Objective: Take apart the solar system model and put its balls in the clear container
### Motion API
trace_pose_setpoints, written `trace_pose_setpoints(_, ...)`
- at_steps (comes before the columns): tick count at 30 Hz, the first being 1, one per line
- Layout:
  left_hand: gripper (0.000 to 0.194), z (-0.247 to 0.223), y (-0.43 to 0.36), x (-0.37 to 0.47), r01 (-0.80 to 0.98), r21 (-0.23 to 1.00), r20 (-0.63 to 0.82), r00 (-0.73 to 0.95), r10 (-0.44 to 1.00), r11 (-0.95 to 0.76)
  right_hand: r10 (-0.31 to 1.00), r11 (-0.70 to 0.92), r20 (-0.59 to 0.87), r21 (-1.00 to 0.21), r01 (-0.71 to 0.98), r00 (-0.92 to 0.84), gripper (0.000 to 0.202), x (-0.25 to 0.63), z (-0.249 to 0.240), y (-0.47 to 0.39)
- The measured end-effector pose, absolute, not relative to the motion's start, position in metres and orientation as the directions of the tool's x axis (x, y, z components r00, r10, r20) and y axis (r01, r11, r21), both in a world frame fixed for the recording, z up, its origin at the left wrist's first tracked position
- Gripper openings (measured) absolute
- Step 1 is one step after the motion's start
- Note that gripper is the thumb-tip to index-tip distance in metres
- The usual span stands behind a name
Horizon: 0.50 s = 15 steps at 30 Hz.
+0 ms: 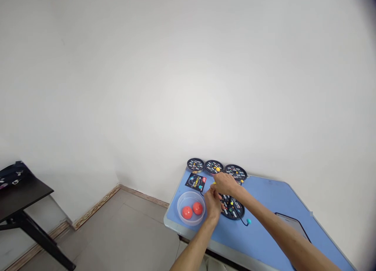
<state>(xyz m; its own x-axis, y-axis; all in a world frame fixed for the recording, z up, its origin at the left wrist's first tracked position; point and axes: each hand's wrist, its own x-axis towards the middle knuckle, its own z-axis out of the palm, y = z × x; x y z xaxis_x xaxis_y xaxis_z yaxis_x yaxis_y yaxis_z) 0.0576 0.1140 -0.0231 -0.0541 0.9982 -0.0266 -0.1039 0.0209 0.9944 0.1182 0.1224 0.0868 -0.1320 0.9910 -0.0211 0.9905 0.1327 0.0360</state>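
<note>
My left hand (213, 202) and my right hand (225, 183) meet over a black round base (238, 213) printed with labels and small planets. Both have their fingers pinched together, close to a small yellow piece (214, 183). What lies between the fingertips is mostly hidden. Thin black curved rods rise from the base, tipped with small balls: a teal ball (249, 221) at the right, a blue ball (200, 187) at the left and a yellow ball (242, 181) behind my right wrist.
A clear round tub (179, 214) with two red balls (187, 212) stands left of my left hand. Behind are a black printed card (192, 181) and three black discs (195, 164) along the wall. A black-framed flat object (293, 223) lies at the right of the blue table (266, 192).
</note>
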Motion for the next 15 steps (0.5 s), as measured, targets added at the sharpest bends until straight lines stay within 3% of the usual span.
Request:
trace_pose_setpoints(11, 0.023, -0.0266, 0.1162, 0.0583, -0.085, 0.996, -0.022, -0.073, 0.997, 0.016, 0.993, 0.116, -0.031, 0.038, 0.993, -0.115, 0.037, 0.1138, 0.0872, 0.1186)
trace_pose_setpoints(15, 0.025, -0.0272, 0.1175, 0.0572, -0.049, 0.999, -0.008, -0.057, 0.998, 0.006, 0.994, 0.105, -0.024, 0.022, 0.994, -0.105, 0.03, 0.1093, 0.0843, 0.1164)
